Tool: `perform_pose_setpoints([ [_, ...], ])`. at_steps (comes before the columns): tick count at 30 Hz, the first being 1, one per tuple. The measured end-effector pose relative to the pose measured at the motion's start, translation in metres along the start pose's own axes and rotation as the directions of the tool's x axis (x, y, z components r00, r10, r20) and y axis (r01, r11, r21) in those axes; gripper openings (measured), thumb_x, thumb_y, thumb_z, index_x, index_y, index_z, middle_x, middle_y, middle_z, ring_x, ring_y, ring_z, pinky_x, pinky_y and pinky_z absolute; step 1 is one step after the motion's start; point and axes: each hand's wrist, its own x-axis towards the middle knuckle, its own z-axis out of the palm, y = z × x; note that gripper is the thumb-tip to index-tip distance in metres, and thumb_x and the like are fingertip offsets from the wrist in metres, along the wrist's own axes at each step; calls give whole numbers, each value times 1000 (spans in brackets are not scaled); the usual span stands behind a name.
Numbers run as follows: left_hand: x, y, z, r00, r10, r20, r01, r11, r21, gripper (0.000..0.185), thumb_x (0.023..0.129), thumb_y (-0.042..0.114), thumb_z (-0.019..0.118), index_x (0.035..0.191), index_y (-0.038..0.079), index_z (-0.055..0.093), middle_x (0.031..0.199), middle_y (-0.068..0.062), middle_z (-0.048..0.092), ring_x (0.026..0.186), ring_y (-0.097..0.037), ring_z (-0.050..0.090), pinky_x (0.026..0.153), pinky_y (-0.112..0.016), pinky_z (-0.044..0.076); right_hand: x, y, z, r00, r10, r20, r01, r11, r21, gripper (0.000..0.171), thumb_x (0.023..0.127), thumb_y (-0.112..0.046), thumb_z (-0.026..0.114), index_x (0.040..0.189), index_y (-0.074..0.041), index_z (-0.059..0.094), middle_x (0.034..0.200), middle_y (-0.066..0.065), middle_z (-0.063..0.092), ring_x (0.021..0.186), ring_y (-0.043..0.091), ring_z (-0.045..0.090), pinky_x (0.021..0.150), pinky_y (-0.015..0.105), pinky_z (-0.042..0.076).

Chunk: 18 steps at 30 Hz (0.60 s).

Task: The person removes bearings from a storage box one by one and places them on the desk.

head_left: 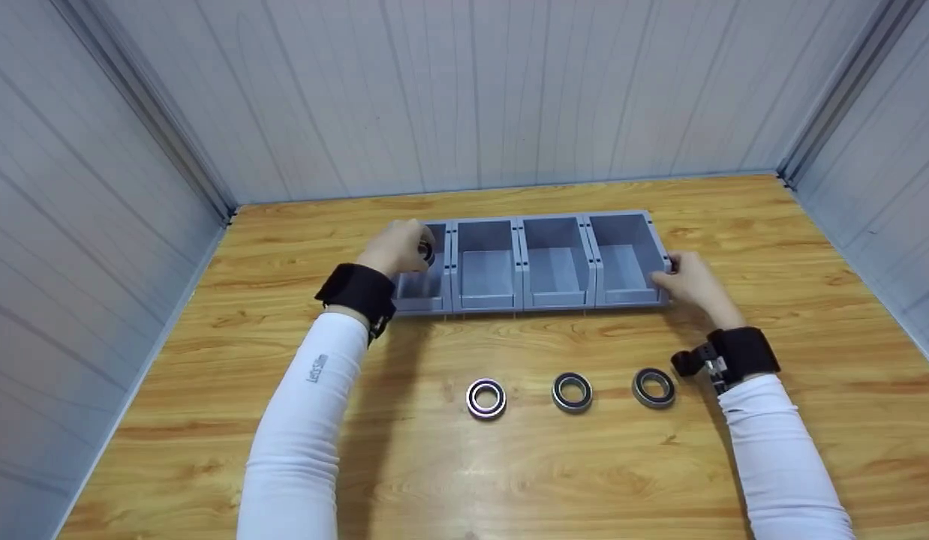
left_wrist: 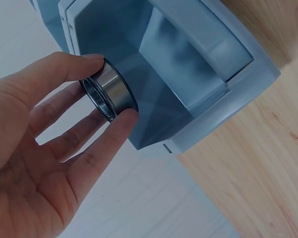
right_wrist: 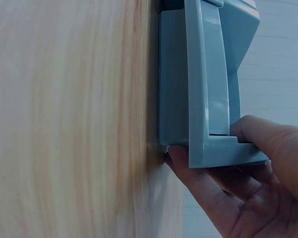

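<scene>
A row of joined grey-blue storage bins (head_left: 487, 302) stands toward the back of the table. Between thumb and fingers, my left hand (head_left: 398, 247) pinches a ball bearing (left_wrist: 115, 88) with a shiny metal outer ring. It holds the bearing above the leftmost bin, tilted on edge in the left wrist view. At the other end of the row, my right hand (head_left: 697, 285) grips the outer side wall of the rightmost bin (right_wrist: 213, 151). Its thumb is inside the wall and the fingers are outside and beneath.
Three more bearings lie flat on the wooden table (head_left: 554, 480) in front of the bins: a left one (head_left: 473, 409), a middle one (head_left: 572, 406) and a right one (head_left: 654, 401). Pale panel walls (head_left: 434, 97) enclose the table at the back and both sides.
</scene>
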Motion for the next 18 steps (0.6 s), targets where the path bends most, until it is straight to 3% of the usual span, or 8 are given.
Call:
perform_pose_setpoints([
  [9,-1,2,-5,1000,-10,12,10,1000,-7,44,85,-2,67,129,-2,67,125,-21,70,106,-30,64,94,-43,58,1,0,0,1000,3,4,-3,1000,-10,34,94,-6,58,118,17,60,81,7,65,58,0,54,53,15,50],
  [18,-2,5,-8,1000,13,-11,-13,1000,21,38,83,-4,64,121,-1,70,103,-13,67,80,-19,50,68,-27,41,0,-2,-1,1000,20,20,-20,1000,-7,28,94,-6,58,113,15,61,73,-2,60,57,2,54,51,17,49],
])
